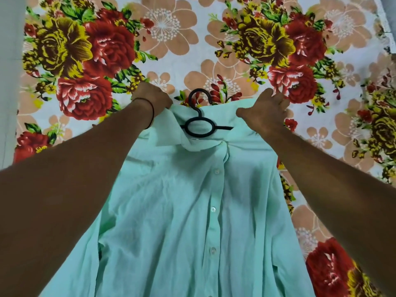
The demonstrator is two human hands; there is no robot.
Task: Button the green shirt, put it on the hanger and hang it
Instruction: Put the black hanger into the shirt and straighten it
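Mint-green shirt (pixel 171 211) buttoned, flat on floral sheet; black hanger (pixel 198 125) inside collar, hook protruding.

A floral bedsheet (pixel 192 50) with red and yellow roses lies spread flat.

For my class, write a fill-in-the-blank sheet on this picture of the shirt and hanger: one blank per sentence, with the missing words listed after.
1. The hanger tucked into the collar of the green shirt is ____ in colour.
2. The shirt lies on a sheet printed with large ____.
3. The left hand, gripping the shirt beside the hanger, has a thin dark band round its ____.

Missing words: black; flowers; wrist.
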